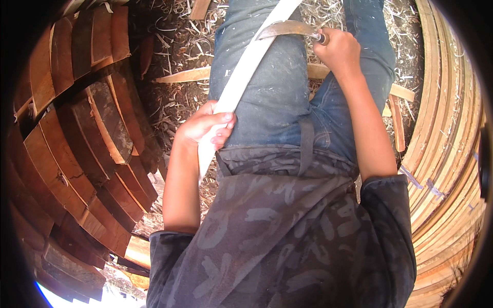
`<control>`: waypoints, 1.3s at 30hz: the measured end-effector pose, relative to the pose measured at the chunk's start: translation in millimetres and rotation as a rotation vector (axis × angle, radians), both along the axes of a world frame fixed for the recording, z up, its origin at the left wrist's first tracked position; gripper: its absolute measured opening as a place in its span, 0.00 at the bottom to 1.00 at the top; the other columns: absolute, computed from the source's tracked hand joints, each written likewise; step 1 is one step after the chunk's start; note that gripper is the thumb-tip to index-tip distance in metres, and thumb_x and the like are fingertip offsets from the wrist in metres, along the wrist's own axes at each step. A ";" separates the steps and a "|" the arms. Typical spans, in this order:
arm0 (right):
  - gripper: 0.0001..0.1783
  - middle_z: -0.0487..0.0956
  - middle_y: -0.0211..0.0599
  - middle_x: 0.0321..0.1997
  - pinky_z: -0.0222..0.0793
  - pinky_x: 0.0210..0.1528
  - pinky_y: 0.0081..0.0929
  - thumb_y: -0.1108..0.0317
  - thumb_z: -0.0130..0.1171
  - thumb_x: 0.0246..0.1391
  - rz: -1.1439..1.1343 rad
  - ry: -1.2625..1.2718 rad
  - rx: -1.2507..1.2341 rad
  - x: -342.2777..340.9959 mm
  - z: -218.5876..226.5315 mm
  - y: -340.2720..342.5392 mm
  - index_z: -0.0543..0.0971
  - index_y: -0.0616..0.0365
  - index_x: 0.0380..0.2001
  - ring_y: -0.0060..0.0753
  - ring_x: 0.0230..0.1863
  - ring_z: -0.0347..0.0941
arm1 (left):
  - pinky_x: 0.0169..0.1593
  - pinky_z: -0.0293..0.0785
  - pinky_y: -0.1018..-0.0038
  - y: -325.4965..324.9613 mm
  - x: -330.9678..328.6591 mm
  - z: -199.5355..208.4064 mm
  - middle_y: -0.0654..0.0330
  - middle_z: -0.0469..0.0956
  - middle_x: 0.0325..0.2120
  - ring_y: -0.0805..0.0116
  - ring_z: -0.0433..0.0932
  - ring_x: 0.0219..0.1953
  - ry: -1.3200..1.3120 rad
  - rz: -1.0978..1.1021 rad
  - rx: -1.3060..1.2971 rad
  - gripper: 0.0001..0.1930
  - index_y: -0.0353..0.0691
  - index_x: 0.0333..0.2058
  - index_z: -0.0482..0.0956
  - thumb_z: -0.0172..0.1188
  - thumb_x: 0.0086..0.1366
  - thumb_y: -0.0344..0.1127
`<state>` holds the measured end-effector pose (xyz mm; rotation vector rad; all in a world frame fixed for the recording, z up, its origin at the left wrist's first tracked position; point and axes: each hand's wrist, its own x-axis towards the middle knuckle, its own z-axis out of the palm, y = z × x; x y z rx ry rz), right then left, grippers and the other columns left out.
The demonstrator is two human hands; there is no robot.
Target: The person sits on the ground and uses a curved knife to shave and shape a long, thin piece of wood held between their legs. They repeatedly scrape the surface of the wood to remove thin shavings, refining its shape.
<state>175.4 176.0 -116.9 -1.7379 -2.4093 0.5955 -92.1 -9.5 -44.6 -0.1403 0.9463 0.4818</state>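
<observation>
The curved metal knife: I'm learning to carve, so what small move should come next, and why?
Probably a short pull of the curved metal knife toward the dark patterned shirt, stopping short of the left hand: the knife lies across the long, pale wooden strip, hollow side facing the shirt, and that hand grips the strip nearer the shirt.

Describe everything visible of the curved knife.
The curved knife has a bowed, brownish-grey blade that looks like worn metal, bulging forward and tapering to a point at the left. A narrow neck joins it to a handle, mostly hidden in the right hand. It lies crosswise, its tip part over the pale wooden strip; whether the edge bites in cannot be told.
</observation>
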 end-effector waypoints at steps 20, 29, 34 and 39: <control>0.18 0.80 0.50 0.30 0.70 0.42 0.40 0.55 0.53 0.41 -0.469 -0.044 -0.115 15.1 -17.0 56.3 0.82 0.56 0.27 0.54 0.37 0.76 | 0.11 0.57 0.80 7.0 9.9 9.3 0.65 0.63 0.12 0.79 0.59 0.10 0.061 0.014 -0.026 0.13 0.36 0.24 0.68 0.64 0.55 0.34; 0.16 0.80 0.48 0.27 0.72 0.36 0.39 0.57 0.54 0.46 0.204 0.065 0.008 -10.5 11.6 5.3 0.82 0.56 0.32 0.49 0.32 0.78 | 0.10 0.64 0.75 -0.8 3.5 -2.8 0.63 0.61 0.08 0.76 0.60 0.07 0.033 -0.038 0.088 0.19 0.33 0.22 0.67 0.66 0.53 0.41; 0.15 0.80 0.46 0.25 0.72 0.36 0.38 0.57 0.54 0.47 -0.338 -0.078 -0.071 12.1 7.7 64.2 0.81 0.56 0.29 0.49 0.32 0.78 | 0.12 0.68 0.74 2.7 1.5 -2.6 0.65 0.64 0.11 0.77 0.63 0.08 -0.022 -0.064 0.095 0.15 0.34 0.24 0.72 0.64 0.56 0.40; 0.16 0.80 0.46 0.25 0.72 0.36 0.40 0.56 0.55 0.48 0.069 -0.043 0.116 -7.5 0.9 29.0 0.82 0.56 0.30 0.47 0.30 0.79 | 0.14 0.70 0.73 -6.6 0.1 -4.8 0.64 0.66 0.11 0.77 0.64 0.08 -0.021 -0.034 0.125 0.15 0.34 0.24 0.73 0.64 0.56 0.41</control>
